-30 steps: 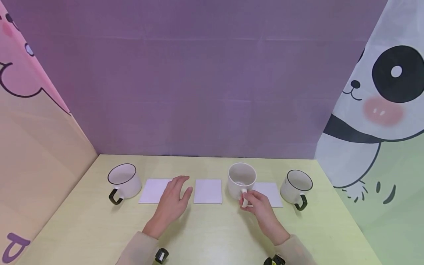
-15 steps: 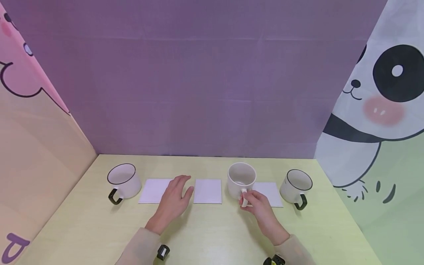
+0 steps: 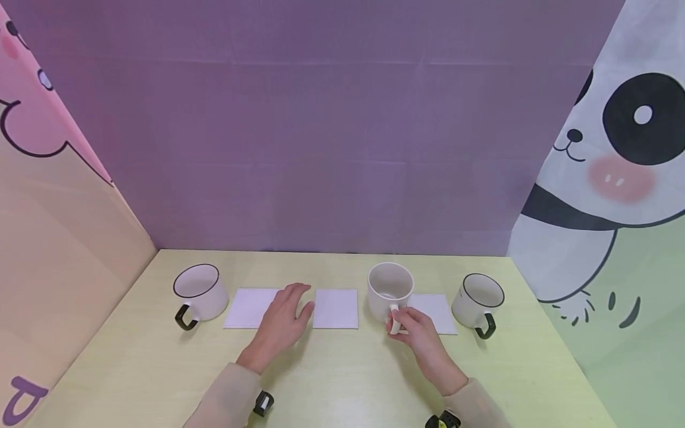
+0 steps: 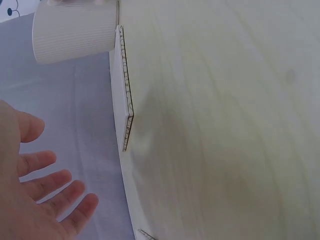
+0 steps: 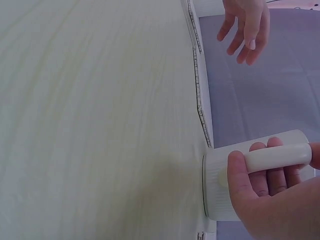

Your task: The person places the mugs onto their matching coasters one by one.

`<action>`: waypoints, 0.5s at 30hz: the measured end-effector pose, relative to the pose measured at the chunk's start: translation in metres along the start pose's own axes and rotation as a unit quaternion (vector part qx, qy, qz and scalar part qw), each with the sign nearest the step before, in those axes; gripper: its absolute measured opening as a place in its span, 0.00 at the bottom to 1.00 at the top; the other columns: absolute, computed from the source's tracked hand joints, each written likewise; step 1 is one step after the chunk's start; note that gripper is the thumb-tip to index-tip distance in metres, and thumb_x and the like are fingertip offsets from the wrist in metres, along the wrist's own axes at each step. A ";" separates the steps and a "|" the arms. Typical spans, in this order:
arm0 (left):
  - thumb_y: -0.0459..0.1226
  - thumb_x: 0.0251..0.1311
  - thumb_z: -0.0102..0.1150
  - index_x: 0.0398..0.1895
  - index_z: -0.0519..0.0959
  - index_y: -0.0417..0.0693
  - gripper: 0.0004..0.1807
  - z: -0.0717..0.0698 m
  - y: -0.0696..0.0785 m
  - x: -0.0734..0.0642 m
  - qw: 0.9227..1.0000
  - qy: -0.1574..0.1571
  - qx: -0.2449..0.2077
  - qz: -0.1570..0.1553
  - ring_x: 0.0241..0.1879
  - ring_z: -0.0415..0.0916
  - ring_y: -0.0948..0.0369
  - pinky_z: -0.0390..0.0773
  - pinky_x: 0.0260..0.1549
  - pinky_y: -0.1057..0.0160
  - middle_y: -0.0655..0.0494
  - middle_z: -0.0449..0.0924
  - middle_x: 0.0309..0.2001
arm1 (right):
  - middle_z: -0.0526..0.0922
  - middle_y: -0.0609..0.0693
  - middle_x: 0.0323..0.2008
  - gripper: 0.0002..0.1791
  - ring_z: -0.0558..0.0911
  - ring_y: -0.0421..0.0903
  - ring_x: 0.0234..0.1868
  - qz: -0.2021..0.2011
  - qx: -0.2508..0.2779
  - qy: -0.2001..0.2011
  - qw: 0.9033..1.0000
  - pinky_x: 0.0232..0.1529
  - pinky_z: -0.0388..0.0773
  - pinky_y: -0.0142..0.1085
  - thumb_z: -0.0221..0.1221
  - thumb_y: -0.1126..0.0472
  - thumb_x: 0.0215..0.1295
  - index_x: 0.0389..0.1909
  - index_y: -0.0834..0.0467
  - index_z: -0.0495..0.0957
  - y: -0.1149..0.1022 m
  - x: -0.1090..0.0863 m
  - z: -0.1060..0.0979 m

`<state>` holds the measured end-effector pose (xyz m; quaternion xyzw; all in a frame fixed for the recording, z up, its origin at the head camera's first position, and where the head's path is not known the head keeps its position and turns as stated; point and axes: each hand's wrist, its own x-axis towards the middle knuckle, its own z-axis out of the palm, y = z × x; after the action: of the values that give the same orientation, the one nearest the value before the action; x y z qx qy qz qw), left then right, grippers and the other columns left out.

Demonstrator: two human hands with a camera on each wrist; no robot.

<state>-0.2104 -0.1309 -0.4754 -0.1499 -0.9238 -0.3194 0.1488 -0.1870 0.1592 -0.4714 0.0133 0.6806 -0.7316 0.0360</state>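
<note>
My right hand (image 3: 425, 345) grips the white handle of a plain white mug (image 3: 389, 288), which stands upright between two flat white squares. In the right wrist view the mug's ribbed side (image 5: 217, 175) shows, with fingers passing through the handle (image 5: 277, 156). My left hand (image 3: 280, 324) is held above the table with fingers spread and nothing in them. It overlaps the left white square (image 3: 248, 309) in the head view, just left of the middle white square (image 3: 335, 309). The right white square (image 3: 436, 312) is partly hidden behind the mug and my right hand.
A wide white mug with a black rim and black handle (image 3: 200, 294) stands at the far left of the table (image 3: 342, 380). A narrower black-rimmed mug (image 3: 478, 300) stands at the right. A purple cloth (image 3: 332, 131) hangs along the table's back edge.
My left hand has drifted very slightly to the right. My right hand and the mug it grips have stayed in place.
</note>
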 end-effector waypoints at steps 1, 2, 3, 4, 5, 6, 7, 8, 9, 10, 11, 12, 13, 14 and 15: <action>0.39 0.72 0.56 0.64 0.75 0.39 0.21 0.001 0.000 0.001 1.000 -0.002 0.000 0.002 0.63 0.70 0.42 0.71 0.60 0.41 0.42 0.73 0.64 | 0.80 0.51 0.30 0.12 0.80 0.46 0.37 0.000 0.001 0.000 1.000 0.46 0.80 0.42 0.54 0.63 0.74 0.39 0.71 0.76 0.000 0.000 0.000; 0.39 0.72 0.56 0.64 0.75 0.39 0.21 0.001 0.000 0.001 1.000 -0.005 0.000 0.003 0.63 0.70 0.42 0.71 0.60 0.41 0.42 0.73 0.64 | 0.80 0.51 0.30 0.13 0.80 0.46 0.37 -0.002 0.000 -0.001 1.000 0.47 0.80 0.42 0.54 0.63 0.74 0.40 0.71 0.76 0.000 0.000 -0.001; 0.39 0.72 0.56 0.64 0.75 0.39 0.21 0.001 0.001 0.001 1.000 -0.009 -0.001 0.003 0.63 0.70 0.42 0.70 0.61 0.42 0.43 0.73 0.64 | 0.80 0.51 0.30 0.12 0.80 0.46 0.37 -0.002 0.001 -0.001 1.000 0.47 0.80 0.42 0.54 0.63 0.74 0.39 0.71 0.76 0.000 0.000 -0.001; 0.39 0.72 0.56 0.64 0.75 0.39 0.22 0.001 0.000 0.002 1.000 -0.014 -0.001 0.003 0.63 0.69 0.42 0.70 0.61 0.42 0.42 0.73 0.64 | 0.80 0.51 0.30 0.12 0.80 0.46 0.37 -0.002 0.001 -0.001 1.000 0.47 0.80 0.42 0.54 0.63 0.74 0.39 0.71 0.76 0.000 0.000 -0.001; 0.39 0.72 0.56 0.64 0.75 0.39 0.22 0.002 0.000 0.002 1.000 -0.018 -0.001 0.002 0.64 0.69 0.42 0.70 0.61 0.42 0.42 0.73 0.64 | 0.80 0.51 0.30 0.12 0.80 0.46 0.37 -0.002 -0.002 -0.001 1.000 0.47 0.80 0.42 0.54 0.63 0.74 0.40 0.71 0.76 0.000 0.000 -0.001; 0.39 0.72 0.56 0.64 0.75 0.39 0.22 0.002 0.000 0.003 1.000 -0.024 -0.001 0.002 0.64 0.69 0.42 0.69 0.62 0.42 0.43 0.73 0.64 | 0.80 0.51 0.30 0.12 0.80 0.46 0.37 -0.003 -0.002 -0.001 1.000 0.47 0.80 0.42 0.54 0.63 0.74 0.39 0.70 0.77 0.000 0.000 -0.001; 0.39 0.72 0.56 0.64 0.74 0.38 0.22 0.002 -0.001 0.003 1.000 -0.028 0.000 0.002 0.64 0.68 0.42 0.69 0.62 0.42 0.42 0.73 0.65 | 0.80 0.51 0.30 0.12 0.80 0.46 0.37 -0.002 -0.004 0.000 1.000 0.47 0.80 0.42 0.54 0.63 0.74 0.40 0.70 0.76 0.001 0.000 -0.002; 0.40 0.72 0.56 0.64 0.74 0.38 0.22 0.002 -0.001 0.004 0.999 -0.034 0.002 0.003 0.65 0.68 0.41 0.69 0.62 0.42 0.42 0.73 0.65 | 0.80 0.51 0.30 0.12 0.80 0.46 0.37 -0.003 -0.005 0.002 1.000 0.47 0.80 0.42 0.54 0.63 0.74 0.40 0.71 0.77 0.001 0.000 -0.002; 0.40 0.72 0.56 0.64 0.74 0.38 0.22 0.003 -0.002 0.004 0.999 -0.037 0.005 0.004 0.65 0.68 0.41 0.69 0.62 0.42 0.42 0.73 0.65 | 0.80 0.51 0.30 0.12 0.80 0.46 0.37 -0.001 -0.003 0.002 1.000 0.47 0.80 0.42 0.54 0.63 0.74 0.40 0.71 0.77 0.001 0.000 -0.002; 0.40 0.72 0.56 0.64 0.74 0.37 0.22 0.003 -0.002 0.005 0.999 -0.041 0.010 0.008 0.65 0.68 0.41 0.69 0.62 0.41 0.41 0.73 0.65 | 0.80 0.51 0.30 0.12 0.80 0.46 0.38 -0.001 -0.004 0.002 1.000 0.47 0.80 0.42 0.54 0.63 0.74 0.41 0.72 0.76 0.001 0.000 -0.002; 0.40 0.72 0.56 0.64 0.75 0.37 0.22 0.003 -0.002 0.005 0.999 -0.041 0.014 0.011 0.64 0.68 0.41 0.69 0.62 0.41 0.41 0.73 0.65 | 0.80 0.52 0.30 0.13 0.80 0.46 0.38 -0.001 -0.003 0.002 1.000 0.47 0.80 0.43 0.54 0.63 0.74 0.41 0.72 0.76 0.001 0.000 -0.002; 0.40 0.72 0.56 0.64 0.75 0.37 0.22 0.003 -0.003 0.006 0.999 -0.042 0.017 0.014 0.64 0.68 0.41 0.69 0.62 0.41 0.41 0.73 0.64 | 0.80 0.52 0.30 0.13 0.80 0.46 0.38 0.000 -0.001 0.002 1.000 0.47 0.80 0.43 0.54 0.63 0.74 0.41 0.72 0.76 0.001 0.000 -0.002; 0.40 0.72 0.56 0.63 0.75 0.37 0.22 0.003 -0.003 0.006 0.999 -0.043 0.021 0.017 0.64 0.69 0.41 0.69 0.62 0.41 0.41 0.73 0.64 | 0.80 0.52 0.30 0.13 0.80 0.46 0.38 0.001 0.000 0.001 1.000 0.48 0.80 0.43 0.54 0.63 0.75 0.41 0.73 0.76 0.001 0.000 -0.002; 0.39 0.72 0.56 0.63 0.75 0.36 0.22 0.003 -0.003 0.006 0.998 -0.045 0.024 0.021 0.64 0.69 0.41 0.69 0.62 0.41 0.41 0.74 0.64 | 0.80 0.52 0.30 0.13 0.80 0.46 0.38 0.001 -0.001 0.001 1.000 0.48 0.80 0.43 0.54 0.63 0.75 0.41 0.73 0.76 0.001 0.000 -0.002; 0.39 0.72 0.56 0.63 0.75 0.36 0.21 0.004 -0.003 0.006 0.998 -0.048 0.026 0.023 0.64 0.69 0.41 0.69 0.62 0.42 0.41 0.74 0.64 | 0.80 0.52 0.30 0.14 0.80 0.46 0.38 0.002 -0.002 0.002 1.000 0.48 0.80 0.43 0.54 0.63 0.75 0.42 0.73 0.76 0.001 0.000 -0.002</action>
<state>-0.2182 -0.1299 -0.4776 -0.1821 -0.9342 -0.2841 0.1155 -0.1872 0.1607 -0.4726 0.0160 0.6823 -0.7300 0.0360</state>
